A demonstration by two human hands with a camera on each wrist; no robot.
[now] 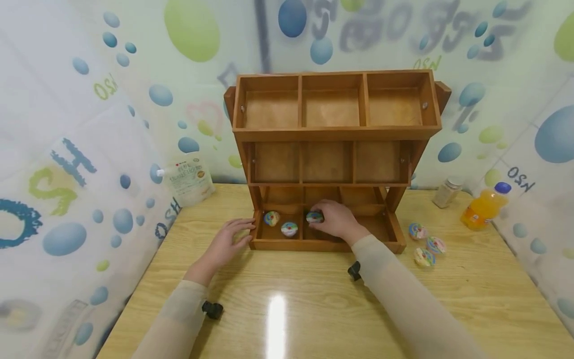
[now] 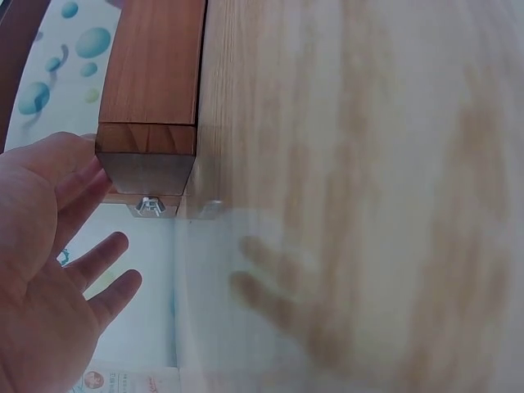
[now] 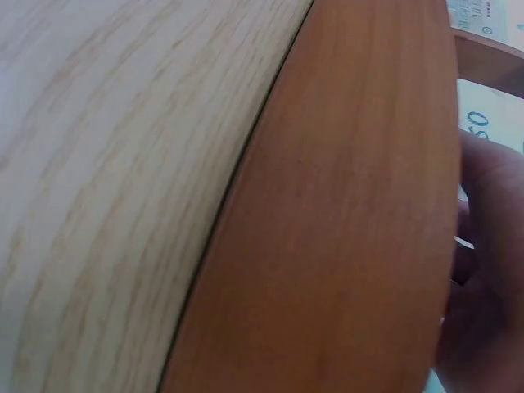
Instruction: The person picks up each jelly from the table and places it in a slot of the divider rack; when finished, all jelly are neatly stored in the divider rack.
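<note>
A brown wooden three-tier rack [image 1: 336,135] stands on the table. My right hand [image 1: 335,219] reaches into its bottom middle compartment and pinches a small round cup with a colourful lid [image 1: 315,217]. Two similar cups, one upper left [image 1: 271,218] and one lower right [image 1: 289,229], lie in the bottom left compartment. With fingers extended, my left hand [image 1: 228,242] touches the rack's bottom left end, and the left wrist view shows its fingers by that corner [image 2: 147,139]. In the right wrist view the front board [image 3: 327,205] hides most of the right hand [image 3: 491,270] and the cup.
Right of the rack lie three more lidded cups [image 1: 424,257]. Behind them stand a glass jar [image 1: 447,193] and an orange drink bottle with a blue cap [image 1: 486,207]. A white pouch [image 1: 190,179] leans on the wall at back left. Patterned sheets enclose the table [image 1: 242,299].
</note>
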